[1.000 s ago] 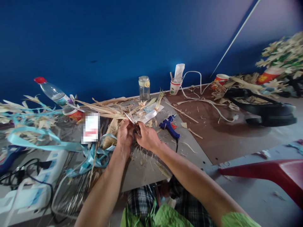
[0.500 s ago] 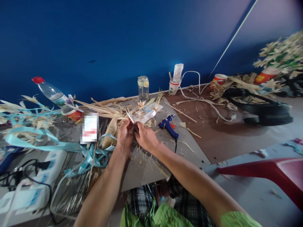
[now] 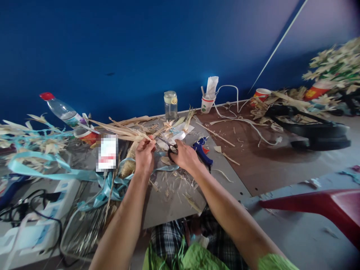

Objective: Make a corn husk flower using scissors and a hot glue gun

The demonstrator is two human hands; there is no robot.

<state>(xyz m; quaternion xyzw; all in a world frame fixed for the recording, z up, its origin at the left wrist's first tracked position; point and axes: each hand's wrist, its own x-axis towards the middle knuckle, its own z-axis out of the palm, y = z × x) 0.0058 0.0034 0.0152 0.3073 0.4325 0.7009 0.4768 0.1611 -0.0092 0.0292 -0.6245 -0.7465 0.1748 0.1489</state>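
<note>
My right hand [image 3: 186, 156] holds a pair of scissors [image 3: 170, 150], fingers in the dark handles, with the blades pointing left toward my left hand. My left hand [image 3: 145, 156] is closed in a pinch at the tips on what looks like a small pale piece of dried corn husk [image 3: 152, 139]. Beyond it lies a pile of long dry husk strips [image 3: 120, 129]. A blue glue gun [image 3: 203, 151] rests just right of my right hand. Between my wrists, a light-blue ribbon [image 3: 165, 168] and husk scraps lie on the grey board [image 3: 163, 206].
At the back stand a clear bottle [image 3: 170, 107] and a paper cup [image 3: 207, 104] with a white packet. Left are a leaning plastic bottle [image 3: 60, 110], a phone [image 3: 107, 153] and a power strip [image 3: 53, 213]. A black object [image 3: 312, 131] lies right, above a red stool [image 3: 320, 198].
My hands have moved apart: the right one went right with the scissors, the left slightly left and up. The ribbon between my wrists now shows.
</note>
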